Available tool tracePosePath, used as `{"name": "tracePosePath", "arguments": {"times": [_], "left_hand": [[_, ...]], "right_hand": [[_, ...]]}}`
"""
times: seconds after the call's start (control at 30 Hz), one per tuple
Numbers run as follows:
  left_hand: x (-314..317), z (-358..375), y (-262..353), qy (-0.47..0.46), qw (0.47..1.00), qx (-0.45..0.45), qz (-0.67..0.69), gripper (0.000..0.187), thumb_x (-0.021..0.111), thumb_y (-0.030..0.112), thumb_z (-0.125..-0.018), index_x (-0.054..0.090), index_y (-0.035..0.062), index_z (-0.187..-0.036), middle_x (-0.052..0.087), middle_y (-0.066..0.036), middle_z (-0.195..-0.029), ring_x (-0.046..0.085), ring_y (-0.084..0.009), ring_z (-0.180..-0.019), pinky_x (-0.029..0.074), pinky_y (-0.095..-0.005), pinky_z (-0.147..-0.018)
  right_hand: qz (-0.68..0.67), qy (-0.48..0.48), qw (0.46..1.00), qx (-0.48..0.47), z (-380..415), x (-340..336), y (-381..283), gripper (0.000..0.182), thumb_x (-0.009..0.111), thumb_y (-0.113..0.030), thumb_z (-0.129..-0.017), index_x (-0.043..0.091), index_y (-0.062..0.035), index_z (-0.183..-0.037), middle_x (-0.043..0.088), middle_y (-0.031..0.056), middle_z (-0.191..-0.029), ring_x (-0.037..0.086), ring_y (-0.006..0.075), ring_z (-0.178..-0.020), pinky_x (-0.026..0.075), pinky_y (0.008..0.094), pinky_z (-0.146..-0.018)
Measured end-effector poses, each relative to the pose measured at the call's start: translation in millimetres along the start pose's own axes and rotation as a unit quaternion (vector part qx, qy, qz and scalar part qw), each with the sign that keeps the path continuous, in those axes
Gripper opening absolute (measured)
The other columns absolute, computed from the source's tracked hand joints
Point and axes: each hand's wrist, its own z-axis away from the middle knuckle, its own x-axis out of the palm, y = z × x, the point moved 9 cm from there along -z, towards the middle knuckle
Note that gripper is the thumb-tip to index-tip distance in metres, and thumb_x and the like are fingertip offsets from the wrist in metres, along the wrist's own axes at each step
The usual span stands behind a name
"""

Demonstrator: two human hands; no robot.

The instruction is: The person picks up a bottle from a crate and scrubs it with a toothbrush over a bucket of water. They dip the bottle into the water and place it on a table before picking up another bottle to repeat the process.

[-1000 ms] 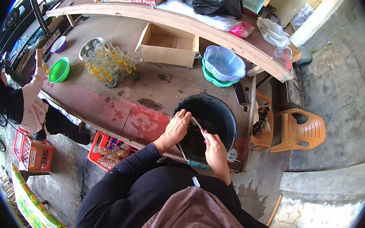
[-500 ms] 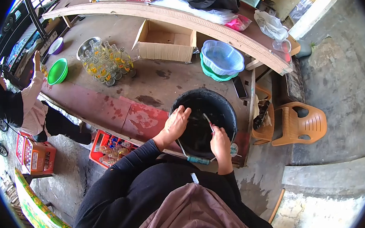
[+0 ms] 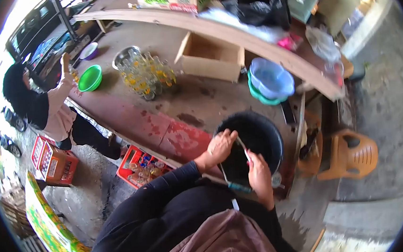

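A black bucket stands at the table's near edge, its wire handle with a teal grip hanging down on my side. Over the bucket's opening, my right hand is closed around the reddish handle of a slim knife, whose pale blade points up towards my left fingers. My left hand is at the left of the opening, fingers bent and pinched together near the blade tip. Whatever those fingers hold is too small or hidden to make out. The bucket's inside is dark.
Several glass bottles stand left of an open cardboard box. Blue and green basins sit behind the bucket, near a phone. A co-worker stands left by a green bowl. A red bottle crate is below.
The view has shifted, so the scene sits further right and lower. My left fingers and the knife's blade have come closer together. The co-worker's arm stays raised.
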Motion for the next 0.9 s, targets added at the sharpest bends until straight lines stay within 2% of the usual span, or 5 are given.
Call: {"name": "tracePosePath", "arguments": {"times": [0.2,0.33,0.47,0.63,0.9], "left_hand": [[-4.7,-4.1,2.0,-0.017,0.999,0.004,0.05,0.029,0.065,0.0,-0.078,0.05,0.0046,-0.102,0.056,-0.019,-0.095,0.061,-0.0426,-0.089,0.051,-0.0502,-0.072],[-15.6,-6.4,8.7,-0.024,0.995,-0.005,0.097,0.026,0.067,0.002,-0.079,0.054,0.0019,-0.101,0.058,-0.02,-0.095,0.061,-0.0428,-0.089,0.051,-0.0492,-0.074],[-9.6,-2.7,3.6,-0.04,0.991,-0.01,0.127,0.024,0.068,0.002,-0.079,0.055,0.0005,-0.1,0.058,-0.021,-0.093,0.06,-0.0427,-0.089,0.05,-0.0483,-0.075],[-15.6,-3.3,5.1,0.009,0.989,0.012,0.146,0.027,0.069,-0.002,-0.078,0.053,-0.0015,-0.1,0.058,-0.021,-0.094,0.06,-0.0432,-0.089,0.05,-0.0469,-0.075],[-12.6,0.2,4.7,0.001,0.988,0.018,0.15,0.031,0.067,-0.006,-0.073,0.051,-0.0006,-0.099,0.055,-0.021,-0.098,0.056,-0.0423,-0.096,0.047,-0.0473,-0.083]], "right_hand": [[0.098,0.019,0.991,0.094,2.9,2.8,47.6,0.032,0.054,-0.008,-0.093,0.059,-0.0107,-0.124,0.06,0.0184,-0.106,0.065,0.0421,-0.087,0.052,0.0505,-0.073],[-0.013,0.019,0.999,0.04,12.2,-3.1,4.6,0.031,0.053,-0.01,-0.096,0.058,-0.0115,-0.126,0.06,0.0155,-0.104,0.063,0.0397,-0.093,0.05,0.0483,-0.077],[0.103,0.009,0.983,0.15,11.7,2.3,56.3,0.029,0.054,-0.008,-0.094,0.059,-0.0084,-0.122,0.061,0.0165,-0.103,0.063,0.0399,-0.092,0.051,0.0482,-0.075],[-0.025,0.003,0.998,0.064,14.7,-0.1,2.4,0.031,0.054,-0.006,-0.093,0.059,-0.0089,-0.124,0.06,0.0159,-0.104,0.063,0.0405,-0.09,0.05,0.0487,-0.075],[0.094,0.005,0.993,0.075,10.0,-1.5,24.4,0.03,0.052,-0.01,-0.094,0.057,-0.0079,-0.123,0.059,0.0167,-0.1,0.065,0.0422,-0.08,0.053,0.0503,-0.068]]}}
